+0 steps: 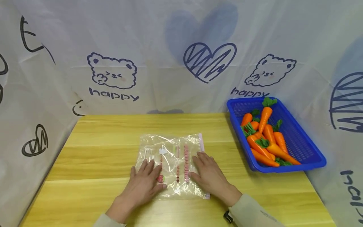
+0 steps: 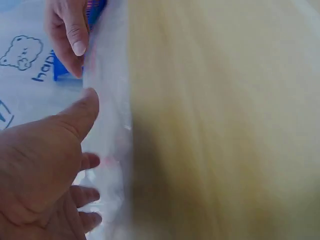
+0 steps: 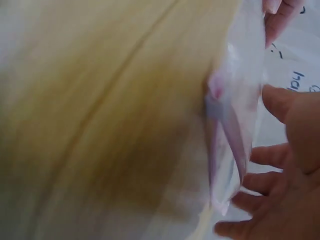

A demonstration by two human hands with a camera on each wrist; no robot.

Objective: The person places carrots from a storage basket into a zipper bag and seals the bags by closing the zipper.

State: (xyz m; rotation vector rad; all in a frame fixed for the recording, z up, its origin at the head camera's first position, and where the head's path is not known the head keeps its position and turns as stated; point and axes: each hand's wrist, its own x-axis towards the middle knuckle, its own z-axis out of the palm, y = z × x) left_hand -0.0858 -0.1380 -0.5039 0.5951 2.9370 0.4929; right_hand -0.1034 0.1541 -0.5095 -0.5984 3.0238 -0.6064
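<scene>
Pouch of clear plastic [image 1: 171, 154] is lying flat on the wood-grain table [image 1: 85, 164], its pink print [image 1: 186, 164] running in columns too small to read. A red strawberry motif [image 1: 161, 178] is showing low on it, and a lilac edge strip [image 1: 202, 143] is bordering its right side; the right wrist view is showing that strip parting into two lengths.

The left hand [image 1: 143, 183] is resting over the pouch's lower left part, fingers extended and grasping nothing. The right hand [image 1: 211, 176] is resting over its right part, reaching across the strip, fingers likewise spread and unclenched. The pouch is sitting beneath both hands, its middle lying uncovered between them.

To the right, a blue plastic basket [image 1: 293, 137] is holding orange carrots [image 1: 256, 146] with green tops. Behind, a white cloth [image 1: 158, 78] is bearing line-drawn bears [image 1: 113, 73], hearts [image 1: 210, 63] and the lettering "happy" [image 1: 114, 94].
</scene>
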